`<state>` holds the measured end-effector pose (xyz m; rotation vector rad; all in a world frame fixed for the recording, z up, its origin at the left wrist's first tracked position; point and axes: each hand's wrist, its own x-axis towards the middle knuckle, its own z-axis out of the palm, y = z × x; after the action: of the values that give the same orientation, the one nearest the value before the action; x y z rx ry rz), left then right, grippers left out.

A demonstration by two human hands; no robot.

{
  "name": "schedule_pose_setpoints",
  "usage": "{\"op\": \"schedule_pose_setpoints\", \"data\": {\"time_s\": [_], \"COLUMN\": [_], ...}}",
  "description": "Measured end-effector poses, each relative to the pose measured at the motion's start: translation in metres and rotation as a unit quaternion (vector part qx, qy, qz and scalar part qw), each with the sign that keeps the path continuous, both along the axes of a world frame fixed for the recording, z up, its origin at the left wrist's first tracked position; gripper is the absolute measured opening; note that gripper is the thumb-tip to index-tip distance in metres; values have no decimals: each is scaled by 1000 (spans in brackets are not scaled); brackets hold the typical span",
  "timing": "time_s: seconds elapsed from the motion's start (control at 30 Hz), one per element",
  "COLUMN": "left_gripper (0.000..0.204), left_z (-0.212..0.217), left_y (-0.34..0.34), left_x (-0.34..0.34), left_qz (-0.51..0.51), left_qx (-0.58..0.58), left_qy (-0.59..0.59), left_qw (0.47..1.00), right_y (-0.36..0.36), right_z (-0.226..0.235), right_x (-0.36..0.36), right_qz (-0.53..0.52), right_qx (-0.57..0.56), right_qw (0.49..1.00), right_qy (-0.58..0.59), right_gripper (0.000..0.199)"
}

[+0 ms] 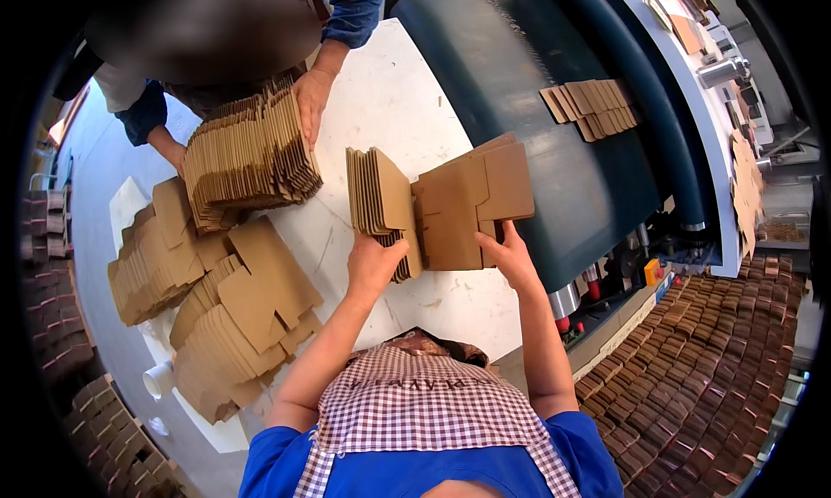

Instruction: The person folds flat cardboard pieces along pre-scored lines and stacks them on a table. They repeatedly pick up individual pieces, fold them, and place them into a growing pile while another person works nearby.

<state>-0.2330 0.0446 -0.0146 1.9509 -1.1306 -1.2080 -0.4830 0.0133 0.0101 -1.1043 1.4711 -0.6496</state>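
Upright in my left hand [376,263] is a stack of folded cardboard boxes [381,191], its edges fanned toward the left. My right hand [511,257] grips the lower right corner of a flat cardboard box blank [459,208], thumb on its front face. That blank stands tilted right beside the stack, its left edge touching or nearly touching it. More than one layer shows along the blank's top edge. Both hands are above the white table [381,312], in front of my checked apron.
Across the table a co-worker's hands hold a thick bundle of folded boxes [251,156]. Loose piles of flat blanks [260,282] lie at the left. To the right, a dark green conveyor belt [485,74] carries overlapping blanks [593,109]. Many stacked bundles [692,385] fill the lower right.
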Motion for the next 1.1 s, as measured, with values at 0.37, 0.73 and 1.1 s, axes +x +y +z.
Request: {"op": "schedule_pose_setpoints", "data": {"time_s": [0.37,0.73,1.1], "left_gripper": [93,53,54], "left_z": [3,3,-9], "left_y": [3,1,6], "left_x": [-10,-3,26], "left_qz": [13,31,55], "left_qx": [-58,-64,-33], "left_qy": [62,139,80], "left_qw": [996,988,995], "right_y": [7,5,3], "right_z": [2,-20,-10], "right_x": [62,56,34], "right_qz": [126,170,33], "right_qx": [-14,-61,-77], "right_qw": [989,981,989], "right_qy": [74,73,125], "right_gripper": [86,102,65]}}
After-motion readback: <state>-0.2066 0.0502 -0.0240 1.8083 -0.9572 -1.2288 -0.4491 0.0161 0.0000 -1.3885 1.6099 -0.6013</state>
